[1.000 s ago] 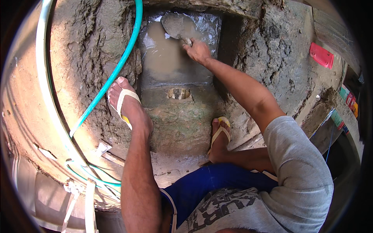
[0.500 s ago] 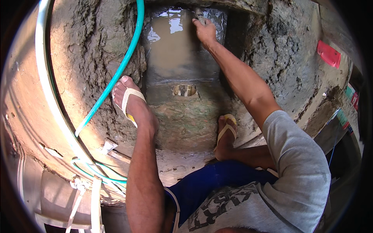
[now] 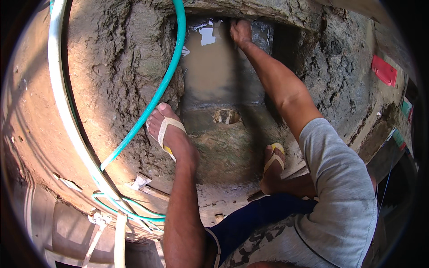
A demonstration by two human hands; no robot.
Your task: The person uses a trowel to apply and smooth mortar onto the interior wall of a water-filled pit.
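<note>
My right hand (image 3: 241,32) reaches down to the far end of a shallow rectangular pit, over the edge of the muddy brown water (image 3: 205,67). Its fingers are bent and look closed, with their tips partly under the far rim; what they grip is hidden. Below the water lies a pit floor with a round hole (image 3: 227,117) in its near step. My left hand is out of view.
A green hose (image 3: 161,85) curves along the pit's left side, near a pale pipe (image 3: 60,89). My sandalled feet (image 3: 166,127) straddle the near step. Rough earth (image 3: 116,58) flanks the pit. A red plate-like piece (image 3: 384,70) lies far right.
My right hand has moved farther toward the pit's far rim. The greyish cylindrical thing seen in it before is now hidden. The view has shifted, so the scene sits lower and more right.
</note>
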